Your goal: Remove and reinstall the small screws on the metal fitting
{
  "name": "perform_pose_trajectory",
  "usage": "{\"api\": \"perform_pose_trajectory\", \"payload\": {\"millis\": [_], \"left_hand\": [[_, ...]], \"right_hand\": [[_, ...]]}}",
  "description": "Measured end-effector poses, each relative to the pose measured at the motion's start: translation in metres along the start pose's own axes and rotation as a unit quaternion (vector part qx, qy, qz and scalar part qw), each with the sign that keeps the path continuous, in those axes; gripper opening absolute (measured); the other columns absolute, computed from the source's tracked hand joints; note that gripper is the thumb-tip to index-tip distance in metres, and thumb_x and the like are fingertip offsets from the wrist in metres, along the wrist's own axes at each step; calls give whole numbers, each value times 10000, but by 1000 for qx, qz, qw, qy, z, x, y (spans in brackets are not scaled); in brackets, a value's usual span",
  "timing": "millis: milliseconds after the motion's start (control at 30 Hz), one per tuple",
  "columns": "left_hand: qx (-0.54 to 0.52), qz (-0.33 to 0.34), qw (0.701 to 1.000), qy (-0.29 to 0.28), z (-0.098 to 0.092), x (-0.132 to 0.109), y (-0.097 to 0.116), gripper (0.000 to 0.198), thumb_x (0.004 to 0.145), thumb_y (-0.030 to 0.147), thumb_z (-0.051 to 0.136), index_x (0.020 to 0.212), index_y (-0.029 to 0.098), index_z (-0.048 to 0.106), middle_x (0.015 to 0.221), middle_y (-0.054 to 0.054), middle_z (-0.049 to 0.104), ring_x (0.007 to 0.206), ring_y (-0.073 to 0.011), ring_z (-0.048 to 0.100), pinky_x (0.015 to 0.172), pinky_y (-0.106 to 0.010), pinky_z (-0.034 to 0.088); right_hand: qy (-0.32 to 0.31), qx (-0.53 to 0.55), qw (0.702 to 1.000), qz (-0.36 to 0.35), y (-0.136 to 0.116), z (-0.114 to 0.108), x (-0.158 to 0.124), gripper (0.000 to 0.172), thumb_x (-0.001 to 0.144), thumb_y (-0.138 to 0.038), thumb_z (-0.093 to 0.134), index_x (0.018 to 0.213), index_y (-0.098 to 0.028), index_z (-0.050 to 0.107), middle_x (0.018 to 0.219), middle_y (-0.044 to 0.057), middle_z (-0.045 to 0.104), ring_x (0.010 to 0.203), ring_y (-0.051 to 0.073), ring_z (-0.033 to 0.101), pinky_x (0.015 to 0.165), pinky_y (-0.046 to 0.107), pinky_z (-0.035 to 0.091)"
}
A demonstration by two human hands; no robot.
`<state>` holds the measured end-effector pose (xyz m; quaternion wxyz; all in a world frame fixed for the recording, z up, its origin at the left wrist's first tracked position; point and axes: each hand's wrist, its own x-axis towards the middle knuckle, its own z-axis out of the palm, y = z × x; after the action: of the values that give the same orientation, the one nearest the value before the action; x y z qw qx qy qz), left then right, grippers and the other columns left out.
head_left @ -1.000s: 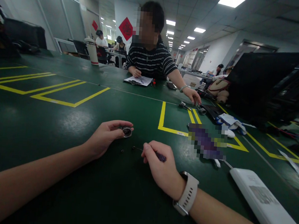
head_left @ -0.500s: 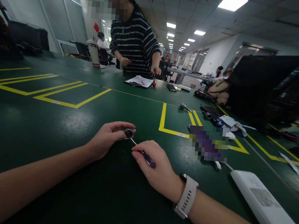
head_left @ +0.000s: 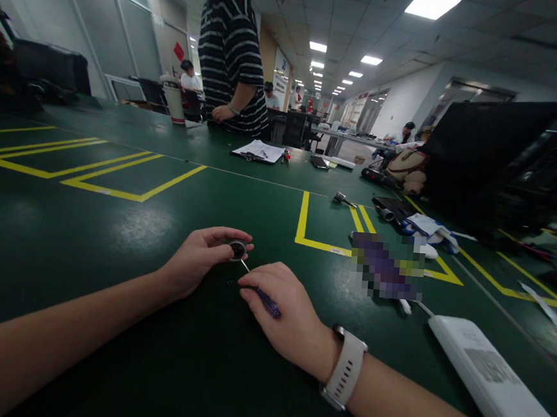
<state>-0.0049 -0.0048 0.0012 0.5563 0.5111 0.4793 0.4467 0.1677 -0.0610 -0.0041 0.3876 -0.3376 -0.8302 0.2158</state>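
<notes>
Between the thumb and fingers of my left hand (head_left: pixel 198 258) is a small round metal part (head_left: pixel 237 250), its dark hollow side facing me. My right hand (head_left: pixel 286 305) is closed around the purple handle of a screwdriver (head_left: pixel 269 304). The screwdriver's thin shaft points up and left, with its tip at the lower rim of the round part; whether it touches inside cannot be made out. On the green table (head_left: pixel 152 346) just below the part lies a tiny ring (head_left: pixel 229 283). A watch with a pale strap is on my right wrist.
A white power strip (head_left: pixel 491 379) lies at the right, beside a blurred purple object (head_left: pixel 384 268). Further back are a metal piece with a stem (head_left: pixel 343 199), a cloth (head_left: pixel 428 228), a clipboard with papers (head_left: pixel 258 150) and a cup (head_left: pixel 174 101). A person in a striped shirt (head_left: pixel 232 57) stands across the table.
My right hand and the screwdriver have shifted slightly left. My left hand holds the part almost where it was. The person across has turned and moved left, drawing a hand off the table.
</notes>
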Motion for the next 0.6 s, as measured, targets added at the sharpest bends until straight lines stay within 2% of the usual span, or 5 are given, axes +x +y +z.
{"api": "perform_pose_trajectory", "payload": {"millis": [167, 600], "left_hand": [[0, 2, 1000, -10, -1, 1, -1, 281, 629, 184, 687, 909, 164, 675, 950, -75, 719, 948, -231, 648, 855, -321, 493], [30, 9, 999, 4, 2, 2, -1, 299, 624, 186, 619, 911, 152, 695, 953, -85, 719, 955, -247, 642, 859, -348, 490]], "right_hand": [[-5, -14, 1000, -19, 2, 2, 0, 157, 858, -134, 504, 968, -149, 615, 944, 61, 640, 905, 155, 565, 837, 292, 438], [-42, -45, 998, -10, 1, 1, -2, 209, 859, -117, 485, 1016, -148, 620, 958, 68, 608, 892, 167, 520, 806, 290, 440]]}}
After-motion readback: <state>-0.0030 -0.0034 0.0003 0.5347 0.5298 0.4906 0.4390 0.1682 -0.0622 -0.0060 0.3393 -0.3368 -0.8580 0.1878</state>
